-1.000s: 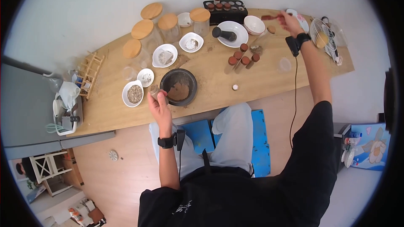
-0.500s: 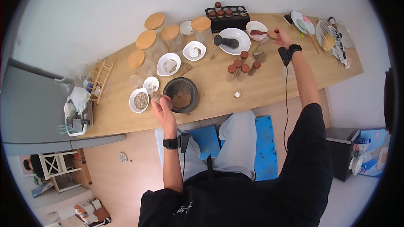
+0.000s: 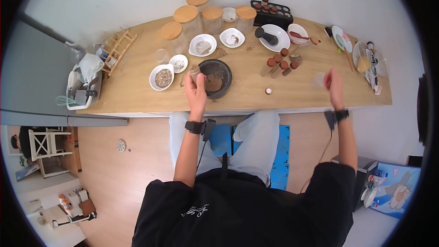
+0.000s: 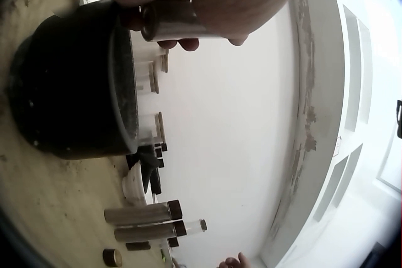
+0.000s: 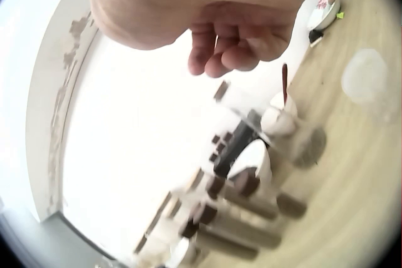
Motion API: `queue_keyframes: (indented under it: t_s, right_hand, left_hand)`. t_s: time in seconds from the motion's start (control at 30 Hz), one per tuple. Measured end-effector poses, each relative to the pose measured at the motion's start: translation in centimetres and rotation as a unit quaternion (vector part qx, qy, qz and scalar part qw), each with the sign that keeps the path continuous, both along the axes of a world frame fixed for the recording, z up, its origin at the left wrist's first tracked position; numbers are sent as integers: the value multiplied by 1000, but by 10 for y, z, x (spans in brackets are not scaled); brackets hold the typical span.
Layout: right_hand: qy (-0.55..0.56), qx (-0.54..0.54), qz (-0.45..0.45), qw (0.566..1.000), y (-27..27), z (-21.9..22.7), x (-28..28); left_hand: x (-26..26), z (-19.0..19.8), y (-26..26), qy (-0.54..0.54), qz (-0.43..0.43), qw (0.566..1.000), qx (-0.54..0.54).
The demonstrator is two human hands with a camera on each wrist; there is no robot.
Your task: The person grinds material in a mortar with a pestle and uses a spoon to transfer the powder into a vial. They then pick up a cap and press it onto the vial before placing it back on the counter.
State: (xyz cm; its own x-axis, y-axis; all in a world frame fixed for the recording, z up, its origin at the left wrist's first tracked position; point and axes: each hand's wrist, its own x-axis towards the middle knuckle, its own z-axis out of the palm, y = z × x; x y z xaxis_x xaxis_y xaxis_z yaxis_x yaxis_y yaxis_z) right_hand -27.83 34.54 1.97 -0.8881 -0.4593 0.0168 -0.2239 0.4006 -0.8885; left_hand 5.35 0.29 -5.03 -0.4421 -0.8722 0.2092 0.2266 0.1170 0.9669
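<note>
My left hand (image 3: 196, 92) grips a small clear glass vial (image 3: 194, 72) with brown contents, just left of the black mortar (image 3: 228, 81). Brown powder lies inside the mortar. In the left wrist view, the vial (image 4: 169, 20) shows beneath my palm, beside the mortar's wall (image 4: 69, 86). My right hand (image 3: 335, 87) hovers over the table's right side, holding nothing; the right wrist view shows its fingers (image 5: 217, 64) loosely curled. A dark red spoon (image 3: 299, 35) leans in a white bowl (image 3: 295, 28). A small cap (image 3: 269, 91) lies right of the mortar.
Several red-capped vials (image 3: 276, 64) stand mid-table, with a corked glass bottle (image 3: 296, 58) behind. A black pestle (image 3: 267, 36) rests in a white dish (image 3: 284, 43). White bowls (image 3: 161, 77) of ingredients and wooden-lidded jars (image 3: 187, 23) stand left. A wire strainer (image 3: 366, 57) lies far right.
My right hand has let go of the dark red spoon, leaving it in the white bowl, and has drawn back toward the table's front edge. My left hand still holds the vial beside the mortar.
</note>
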Motion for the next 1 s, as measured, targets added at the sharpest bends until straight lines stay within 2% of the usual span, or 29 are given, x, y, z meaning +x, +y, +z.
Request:
queue_keyframes:
  t_s: [0.03, 0.07, 0.1, 0.13, 0.17, 0.2, 0.23, 0.27, 0.3, 0.53, 0.7, 0.87, 1.0]
  right_hand:
    - [4, 64, 103, 993, 23, -25, 36]
    - [-89, 118, 170, 974, 41, -37, 87]
    - [-188, 163, 242, 938, 73, -72, 126]
    - [-176, 336, 303, 874, 87, -75, 181]
    - [-233, 320, 372, 839, 148, -143, 219]
    - [-412, 155, 287, 851, 204, -185, 280]
    - [-189, 376, 543, 726, 197, -172, 317]
    - [-225, 332, 547, 735, 185, -134, 360]
    - [-251, 331, 429, 802, 181, -114, 395]
    - [-274, 356, 414, 792, 202, -104, 428]
    - [-314, 372, 399, 777, 245, -101, 460]
    - [-361, 372, 382, 765, 281, -104, 505]
    - [-367, 391, 390, 749, 315, -109, 483]
  left_hand:
    - [0, 2, 1, 5, -3, 1000, 15]
    - [-1, 2, 1, 12, -8, 999, 31]
    - [-1, -1, 0, 5, -16, 1000, 15]
    - [-2, -3, 1, 6, -19, 1000, 21]
    - [-3, -6, 2, 9, -30, 999, 34]
    - [-3, -7, 1, 13, -40, 998, 46]
    - [-3, -7, -1, 9, -47, 998, 37]
    - [-3, -7, -1, 10, -47, 998, 43]
    - [-2, -9, -3, 20, -51, 997, 49]
    - [0, -10, -7, 48, -61, 996, 50]
    - [1, -8, -8, 28, -70, 996, 53]
    - [2, -15, -8, 8, -82, 997, 3]
    - [1, -16, -6, 6, -89, 996, -14]
